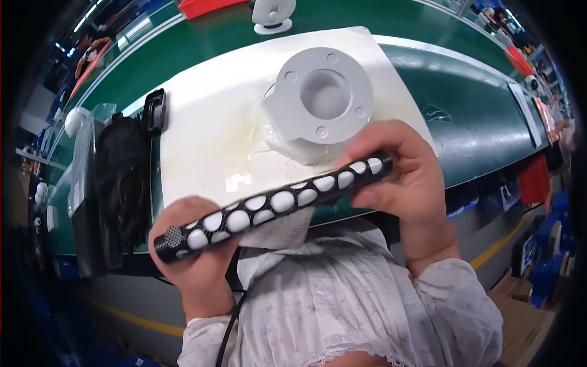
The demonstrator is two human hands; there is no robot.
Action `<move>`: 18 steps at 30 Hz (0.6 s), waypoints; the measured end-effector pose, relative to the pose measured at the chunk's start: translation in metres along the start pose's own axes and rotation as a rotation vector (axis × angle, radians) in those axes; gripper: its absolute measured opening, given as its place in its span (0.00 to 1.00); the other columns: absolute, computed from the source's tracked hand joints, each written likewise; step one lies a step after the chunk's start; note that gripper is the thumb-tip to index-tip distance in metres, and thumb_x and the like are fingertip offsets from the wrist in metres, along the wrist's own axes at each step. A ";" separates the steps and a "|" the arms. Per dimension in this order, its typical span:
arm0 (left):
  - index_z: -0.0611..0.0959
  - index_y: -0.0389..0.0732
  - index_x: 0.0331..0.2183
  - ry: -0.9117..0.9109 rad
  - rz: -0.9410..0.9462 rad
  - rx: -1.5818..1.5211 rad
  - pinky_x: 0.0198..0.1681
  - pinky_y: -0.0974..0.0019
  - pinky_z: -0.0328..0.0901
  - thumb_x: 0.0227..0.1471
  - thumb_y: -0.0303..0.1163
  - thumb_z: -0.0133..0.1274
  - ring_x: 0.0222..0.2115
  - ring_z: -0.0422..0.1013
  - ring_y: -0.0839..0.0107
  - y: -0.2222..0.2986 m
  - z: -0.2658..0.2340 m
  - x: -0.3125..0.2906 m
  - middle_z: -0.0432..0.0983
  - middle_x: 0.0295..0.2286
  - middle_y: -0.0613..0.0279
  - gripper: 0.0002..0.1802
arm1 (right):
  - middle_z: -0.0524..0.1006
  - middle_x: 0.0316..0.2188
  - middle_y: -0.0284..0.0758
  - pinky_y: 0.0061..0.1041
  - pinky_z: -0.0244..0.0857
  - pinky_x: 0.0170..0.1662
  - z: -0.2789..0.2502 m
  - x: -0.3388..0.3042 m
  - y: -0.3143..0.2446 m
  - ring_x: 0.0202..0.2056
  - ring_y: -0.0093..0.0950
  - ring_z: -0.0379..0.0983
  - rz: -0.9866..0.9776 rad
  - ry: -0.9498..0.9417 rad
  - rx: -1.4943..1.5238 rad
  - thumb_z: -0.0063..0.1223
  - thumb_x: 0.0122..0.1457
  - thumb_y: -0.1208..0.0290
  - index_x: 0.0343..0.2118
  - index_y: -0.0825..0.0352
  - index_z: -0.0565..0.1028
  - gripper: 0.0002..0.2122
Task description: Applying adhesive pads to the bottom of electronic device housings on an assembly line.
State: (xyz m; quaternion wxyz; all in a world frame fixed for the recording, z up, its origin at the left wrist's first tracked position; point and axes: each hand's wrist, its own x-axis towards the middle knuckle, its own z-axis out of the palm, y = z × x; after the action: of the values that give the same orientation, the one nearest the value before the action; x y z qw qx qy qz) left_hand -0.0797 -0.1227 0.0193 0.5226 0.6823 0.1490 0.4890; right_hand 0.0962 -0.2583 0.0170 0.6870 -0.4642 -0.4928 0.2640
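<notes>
A long black tube with rows of white ovals (282, 202) is held at a slant across the front of the table, its right end higher. My left hand (192, 244) is closed round its left end, beside a patch of fine mesh texture. At the other end, my right hand (400, 168) grips it between thumb and fingers. Just beyond the tube lies a round white plastic part (351, 67) with a deep central cup and several small round bosses. Clear plastic wrap shows under that part's near edge.
A white board (208, 110) covers much of the green table (465, 92). Black bagged items (122, 165) and a small black tray (155, 111) lie along its left side. A white device on a round base (273, 27) and a red bin (208, 6) stand behind.
</notes>
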 end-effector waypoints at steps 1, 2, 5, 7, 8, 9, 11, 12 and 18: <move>0.72 0.35 0.17 0.073 -0.055 -0.047 0.22 0.73 0.61 0.21 0.18 0.62 0.19 0.67 0.71 0.010 0.007 -0.005 0.68 0.15 0.60 0.15 | 0.70 0.32 0.31 0.17 0.60 0.39 -0.003 0.001 0.004 0.36 0.19 0.67 -0.092 -0.012 0.087 0.58 0.41 0.83 0.36 0.69 0.70 0.16; 0.72 0.35 0.22 0.182 -0.048 -0.033 0.25 0.73 0.63 0.21 0.20 0.65 0.21 0.68 0.70 0.015 0.010 -0.013 0.69 0.16 0.58 0.20 | 0.70 0.32 0.31 0.17 0.59 0.40 -0.004 0.003 0.002 0.35 0.19 0.67 -0.100 -0.009 0.107 0.57 0.43 0.83 0.35 0.69 0.69 0.15; 0.71 0.36 0.31 -0.186 -0.074 -0.235 0.32 0.69 0.64 0.21 0.24 0.66 0.27 0.69 0.70 0.013 -0.012 -0.015 0.72 0.24 0.57 0.28 | 0.70 0.32 0.31 0.17 0.60 0.41 -0.008 0.000 -0.006 0.35 0.19 0.66 -0.112 -0.014 0.183 0.56 0.44 0.83 0.34 0.69 0.69 0.13; 0.70 0.31 0.34 -0.125 -0.215 -0.037 0.36 0.70 0.64 0.26 0.22 0.62 0.30 0.69 0.72 0.021 0.003 0.001 0.72 0.28 0.59 0.27 | 0.70 0.31 0.31 0.16 0.60 0.39 -0.008 0.003 -0.003 0.34 0.18 0.66 -0.123 0.028 0.115 0.56 0.45 0.82 0.33 0.70 0.69 0.12; 0.69 0.31 0.38 -0.237 -0.302 -0.147 0.38 0.70 0.63 0.28 0.21 0.61 0.32 0.68 0.72 0.004 0.005 0.012 0.72 0.31 0.58 0.29 | 0.70 0.31 0.31 0.16 0.60 0.38 -0.014 0.001 0.004 0.34 0.18 0.66 -0.098 0.040 0.069 0.56 0.45 0.81 0.33 0.70 0.68 0.12; 0.70 0.32 0.37 -0.311 -0.281 -0.247 0.39 0.71 0.62 0.28 0.20 0.60 0.33 0.68 0.73 -0.012 0.008 0.018 0.71 0.33 0.58 0.27 | 0.70 0.27 0.30 0.14 0.61 0.34 -0.009 0.004 0.010 0.30 0.17 0.66 -0.029 0.114 0.021 0.57 0.45 0.79 0.31 0.69 0.70 0.09; 0.72 0.33 0.36 -0.263 -0.366 -0.347 0.38 0.72 0.63 0.31 0.18 0.59 0.34 0.68 0.73 -0.032 0.008 0.012 0.72 0.35 0.57 0.24 | 0.71 0.25 0.29 0.14 0.60 0.32 -0.008 0.002 0.021 0.28 0.16 0.66 -0.001 0.103 -0.095 0.57 0.45 0.78 0.29 0.69 0.71 0.08; 0.73 0.33 0.36 -0.254 -0.364 -0.361 0.37 0.72 0.64 0.32 0.16 0.58 0.34 0.69 0.73 -0.043 0.003 0.006 0.72 0.34 0.57 0.22 | 0.71 0.23 0.29 0.14 0.60 0.30 -0.008 0.000 0.025 0.26 0.15 0.65 0.033 0.097 -0.214 0.57 0.45 0.77 0.27 0.69 0.72 0.07; 0.76 0.29 0.25 -0.218 -0.233 -0.262 0.25 0.76 0.63 0.32 0.11 0.56 0.23 0.68 0.76 -0.042 0.006 -0.009 0.74 0.24 0.56 0.11 | 0.73 0.30 0.35 0.18 0.61 0.34 -0.016 -0.011 0.013 0.31 0.21 0.68 0.035 0.093 -0.493 0.59 0.43 0.74 0.32 0.70 0.72 0.13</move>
State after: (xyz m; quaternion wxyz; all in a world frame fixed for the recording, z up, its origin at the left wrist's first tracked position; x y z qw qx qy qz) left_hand -0.0663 -0.1154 -0.0208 0.6728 0.6357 0.1045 0.3637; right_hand 0.1077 -0.2676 -0.0009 0.5702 -0.6378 -0.5021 0.1262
